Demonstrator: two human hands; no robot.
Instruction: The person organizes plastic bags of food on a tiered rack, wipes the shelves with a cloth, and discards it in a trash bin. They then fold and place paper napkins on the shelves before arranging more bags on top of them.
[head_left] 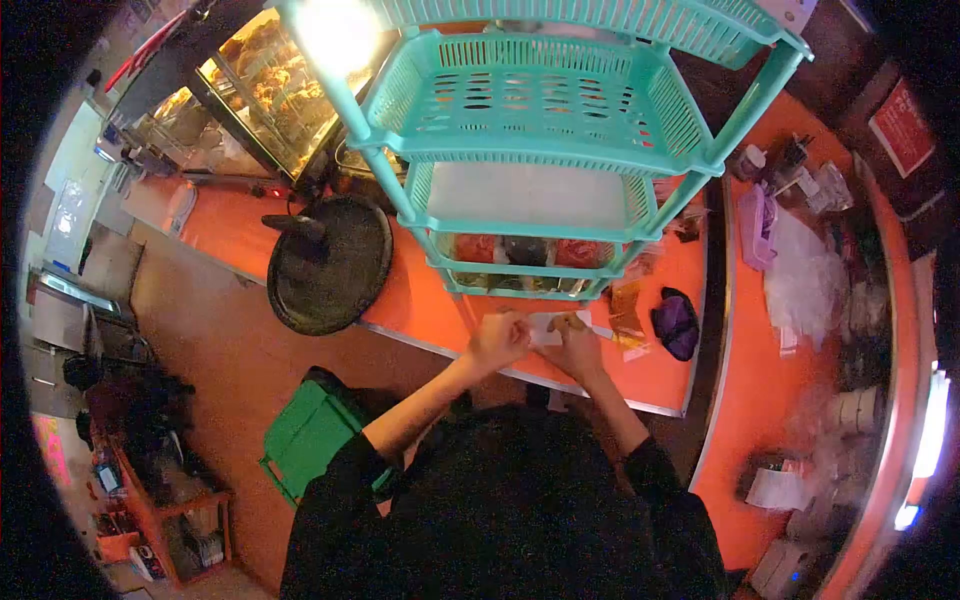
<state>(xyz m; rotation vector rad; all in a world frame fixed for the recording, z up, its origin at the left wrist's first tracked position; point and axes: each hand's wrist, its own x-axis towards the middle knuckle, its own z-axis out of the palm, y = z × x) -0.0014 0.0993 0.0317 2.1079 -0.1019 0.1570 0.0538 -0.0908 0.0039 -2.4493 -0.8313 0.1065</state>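
From my remote station I saw a smooth orange table (645, 385), pale-edged, beneath a tiered turquoise rack (530, 157) of slotted plastic. Both forearms (425, 410) stretched forward, converging; the right hand (575, 348) had its fingers grasping a flat white sheet (546, 325) before the rack, the left hand (498, 340) curled beside it, its grip too blurred to tell.

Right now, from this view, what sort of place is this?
Probably a food shop: a lit glass case that seems to hold food, an orange counter and what look like plastic bags suggest it.
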